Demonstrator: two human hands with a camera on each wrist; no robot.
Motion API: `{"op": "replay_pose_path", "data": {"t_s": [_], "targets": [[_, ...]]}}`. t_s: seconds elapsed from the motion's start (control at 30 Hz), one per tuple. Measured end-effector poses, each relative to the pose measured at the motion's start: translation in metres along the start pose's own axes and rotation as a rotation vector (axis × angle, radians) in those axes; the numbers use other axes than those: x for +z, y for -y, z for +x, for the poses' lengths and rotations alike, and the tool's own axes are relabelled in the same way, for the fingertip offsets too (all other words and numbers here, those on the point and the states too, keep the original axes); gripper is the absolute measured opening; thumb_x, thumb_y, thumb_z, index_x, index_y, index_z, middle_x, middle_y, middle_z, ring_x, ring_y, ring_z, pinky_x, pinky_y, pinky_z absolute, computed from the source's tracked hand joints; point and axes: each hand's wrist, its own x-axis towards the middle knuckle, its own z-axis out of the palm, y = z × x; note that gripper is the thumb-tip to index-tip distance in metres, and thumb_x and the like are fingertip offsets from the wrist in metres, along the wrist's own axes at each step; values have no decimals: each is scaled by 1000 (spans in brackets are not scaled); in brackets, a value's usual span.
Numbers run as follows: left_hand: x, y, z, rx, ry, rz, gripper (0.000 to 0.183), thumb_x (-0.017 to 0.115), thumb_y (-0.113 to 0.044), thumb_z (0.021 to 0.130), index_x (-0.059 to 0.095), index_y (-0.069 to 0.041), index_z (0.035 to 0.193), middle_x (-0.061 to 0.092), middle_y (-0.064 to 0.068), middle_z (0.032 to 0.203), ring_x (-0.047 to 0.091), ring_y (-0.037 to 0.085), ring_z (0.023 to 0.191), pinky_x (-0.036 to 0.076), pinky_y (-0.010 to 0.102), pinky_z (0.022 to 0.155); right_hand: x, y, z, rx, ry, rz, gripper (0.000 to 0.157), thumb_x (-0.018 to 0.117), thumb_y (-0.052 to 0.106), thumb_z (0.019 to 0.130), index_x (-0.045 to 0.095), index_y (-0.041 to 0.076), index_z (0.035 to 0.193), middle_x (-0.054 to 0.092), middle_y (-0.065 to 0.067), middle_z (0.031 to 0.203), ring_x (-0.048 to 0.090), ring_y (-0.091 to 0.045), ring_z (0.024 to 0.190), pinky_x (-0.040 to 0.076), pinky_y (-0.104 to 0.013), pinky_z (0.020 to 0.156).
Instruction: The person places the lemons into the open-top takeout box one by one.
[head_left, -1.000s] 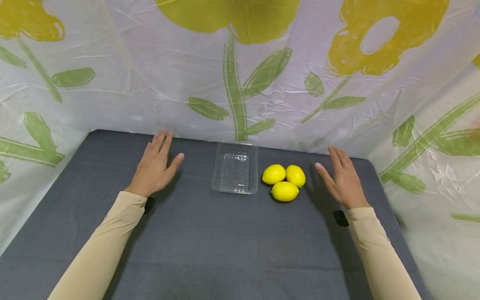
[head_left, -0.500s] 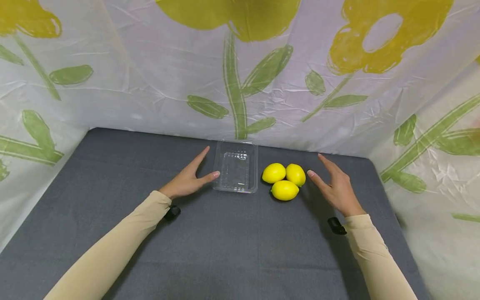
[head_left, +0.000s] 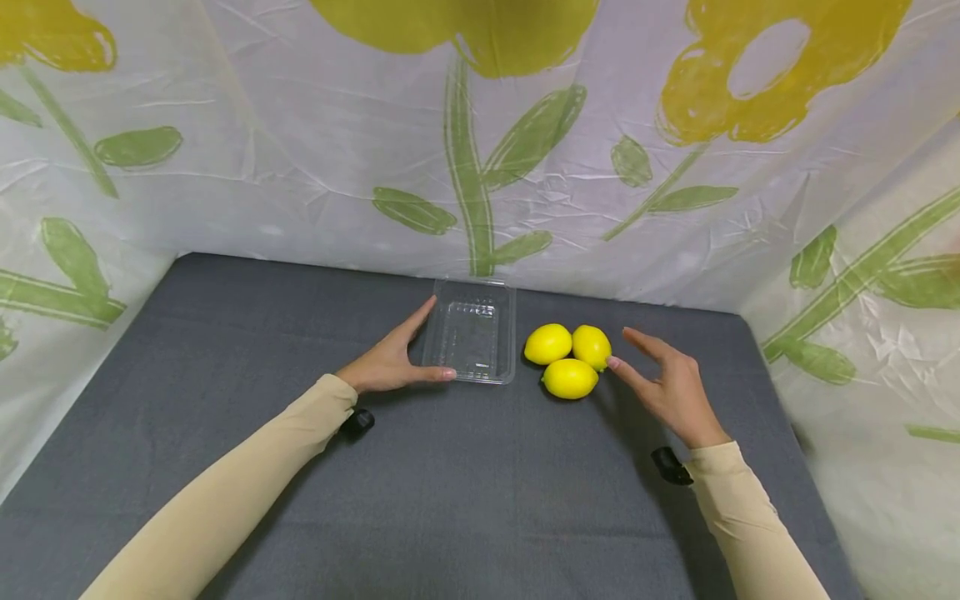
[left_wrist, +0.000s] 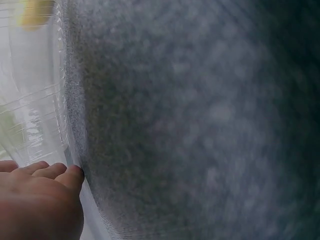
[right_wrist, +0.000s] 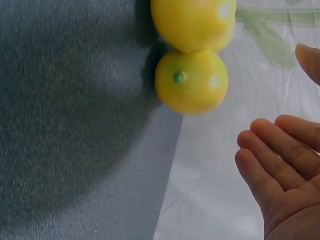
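A clear plastic tray [head_left: 469, 342] lies near the back edge of the table. My left hand [head_left: 386, 358] is at its left side, thumb at the near left corner and fingertips along the left rim; whether they touch is hard to tell. In the left wrist view its fingers [left_wrist: 52, 171] reach toward the tray's wall [left_wrist: 35, 95]. Three yellow lemons sit in a cluster right of the tray: a left one [head_left: 548, 344], a right one [head_left: 591, 347] and a near one [head_left: 570, 379]. Just right of them hovers my right hand [head_left: 671, 387], fingers spread from the thumb, holding nothing.
A dark grey cloth covers the table [head_left: 450, 500]. Behind it hangs a white curtain [head_left: 300, 167] printed with yellow flowers and green leaves, close to the tray's far rim. Each wrist carries a small black camera, such as the right one [head_left: 670, 465].
My left hand has moved right, from the table's left part to the tray's left side. The right hand has shifted slightly left toward the lemons. Tray and lemons stay put.
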Motion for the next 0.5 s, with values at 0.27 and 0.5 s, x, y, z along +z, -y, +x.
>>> {"op": "replay_pose_path", "data": {"t_s": [0.27, 0.5], "targets": [[0, -3, 0, 0, -1, 1, 126, 88, -41, 80, -2, -21, 165, 1, 6, 170, 5, 28, 155, 15, 56, 121, 5, 8, -5, -50, 6, 17, 56, 80, 24, 90, 62, 0, 137, 65, -19, 132, 60, -39, 123, 48, -58, 99], [1, -2, 0, -7, -2, 6, 125, 87, -40, 80, -2, -21, 165, 1, 4, 170, 5, 26, 155, 15, 55, 122, 16, 12, -7, -128, 17, 0, 57, 89, 16, 80, 67, -3, 129, 68, -19, 126, 65, -38, 116, 51, -55, 96]]}}
